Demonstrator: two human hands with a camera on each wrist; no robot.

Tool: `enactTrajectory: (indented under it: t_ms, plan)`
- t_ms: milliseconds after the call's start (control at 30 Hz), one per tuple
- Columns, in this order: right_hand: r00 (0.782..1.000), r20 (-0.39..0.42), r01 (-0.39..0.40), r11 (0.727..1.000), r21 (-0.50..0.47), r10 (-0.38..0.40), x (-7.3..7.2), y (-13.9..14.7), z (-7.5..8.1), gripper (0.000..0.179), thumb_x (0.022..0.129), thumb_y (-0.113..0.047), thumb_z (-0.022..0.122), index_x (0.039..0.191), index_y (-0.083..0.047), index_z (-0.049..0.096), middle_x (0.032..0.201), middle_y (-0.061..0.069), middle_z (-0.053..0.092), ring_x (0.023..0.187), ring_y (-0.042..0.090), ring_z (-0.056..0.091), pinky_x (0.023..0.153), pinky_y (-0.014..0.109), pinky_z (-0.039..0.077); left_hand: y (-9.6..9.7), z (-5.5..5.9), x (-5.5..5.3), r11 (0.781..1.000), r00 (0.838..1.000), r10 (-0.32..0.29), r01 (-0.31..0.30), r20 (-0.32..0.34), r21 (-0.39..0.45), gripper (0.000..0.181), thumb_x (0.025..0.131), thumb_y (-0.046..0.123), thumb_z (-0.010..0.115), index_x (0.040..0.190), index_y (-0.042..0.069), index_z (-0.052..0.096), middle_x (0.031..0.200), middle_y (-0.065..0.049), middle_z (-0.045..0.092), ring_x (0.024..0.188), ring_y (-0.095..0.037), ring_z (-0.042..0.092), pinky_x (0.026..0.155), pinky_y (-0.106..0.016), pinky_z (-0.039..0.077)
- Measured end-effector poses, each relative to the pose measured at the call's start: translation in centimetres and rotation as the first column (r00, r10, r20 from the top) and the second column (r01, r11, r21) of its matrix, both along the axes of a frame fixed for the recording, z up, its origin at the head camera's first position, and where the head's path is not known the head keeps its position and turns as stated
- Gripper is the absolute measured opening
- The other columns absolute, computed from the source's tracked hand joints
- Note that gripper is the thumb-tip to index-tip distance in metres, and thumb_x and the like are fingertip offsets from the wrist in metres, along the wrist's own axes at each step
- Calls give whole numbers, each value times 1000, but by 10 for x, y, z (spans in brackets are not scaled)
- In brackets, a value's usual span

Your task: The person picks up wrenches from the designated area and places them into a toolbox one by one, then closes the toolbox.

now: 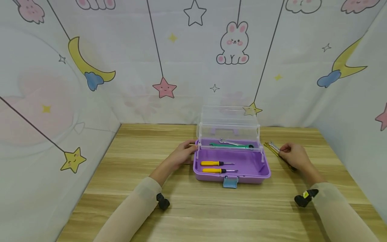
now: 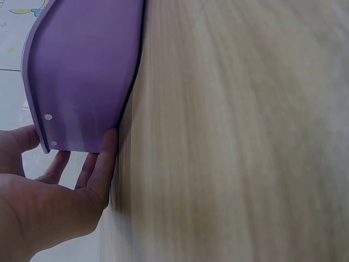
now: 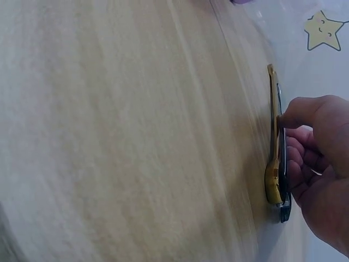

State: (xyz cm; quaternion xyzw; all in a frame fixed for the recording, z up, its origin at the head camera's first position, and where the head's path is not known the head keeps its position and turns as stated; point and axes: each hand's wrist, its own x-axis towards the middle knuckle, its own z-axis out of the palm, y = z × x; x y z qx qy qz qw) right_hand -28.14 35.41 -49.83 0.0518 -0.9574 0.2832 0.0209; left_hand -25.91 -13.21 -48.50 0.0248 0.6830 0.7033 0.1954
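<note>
A purple toolbox [image 1: 208,177] stands on the table with its clear lid [image 1: 228,117] raised. My left hand [image 1: 183,153] holds its back left corner, the thumb at the rim and the fingers against the wall, as the left wrist view shows. To the right of the box, my right hand [image 1: 295,156] pinches a silver wrench [image 1: 273,146] between thumb and fingers. Beside that wrench, close to the tabletop, lies a gold-coloured wrench [image 3: 274,125]; whether the hand touches it too, I cannot tell. Two yellow-handled screwdrivers [image 1: 212,163] lie inside the box.
A green wrench [image 1: 232,146] and another silver wrench [image 1: 226,142] lie towards the back of the box. A blue latch [image 1: 230,182] hangs at its front. Behind the wooden table [image 1: 193,211] hangs a printed white cloth [image 1: 187,60], with more cloth at both sides.
</note>
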Motion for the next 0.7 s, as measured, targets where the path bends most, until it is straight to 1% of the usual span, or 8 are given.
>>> enactTrajectory:
  t_ms: [100, 267, 400, 700]
  plan:
    - [1000, 11, -8, 1000, -4, 8, -1, -1, 2, 23, 92, -18, 67, 102, 3, 63, 90, 12, 66, 76, 20, 59, 63, 30, 50, 0, 0, 1, 1000, 1000, -1, 1, -4, -11, 42, 103, 25, 54, 143, 14, 49, 139, -17, 50, 120, -30, 58, 86, -46, 58]
    - [999, 23, -26, 1000, -17, 26, -1, -2, 5, 22, 92, -17, 67, 100, 4, 63, 89, 13, 65, 76, 20, 59, 63, 29, 49, -1, -1, 0, 1000, 1000, 4, -4, 18, -10, 45, 102, 27, 56, 143, 13, 47, 140, -16, 49, 120, -28, 57, 86, -45, 58]
    - [999, 26, -26, 999, -23, 27, 0, -3, 6, 23, 92, -17, 67, 100, 4, 63, 89, 14, 65, 76, 21, 59, 63, 29, 49, -1, -1, 0, 1000, 1000, 6, -6, 21, -13, 47, 101, 28, 57, 144, 12, 46, 140, -16, 48, 119, -28, 58, 86, -44, 59]
    - [999, 47, -21, 999, -39, 23, 0, -1, 3, 23, 92, -17, 66, 102, 4, 62, 91, 14, 64, 76, 21, 58, 62, 30, 50, -1, -1, 0, 1000, 1000, -2, 2, 15, -19, 46, 102, 28, 56, 144, 12, 46, 140, -16, 49, 119, -28, 58, 87, -44, 58]
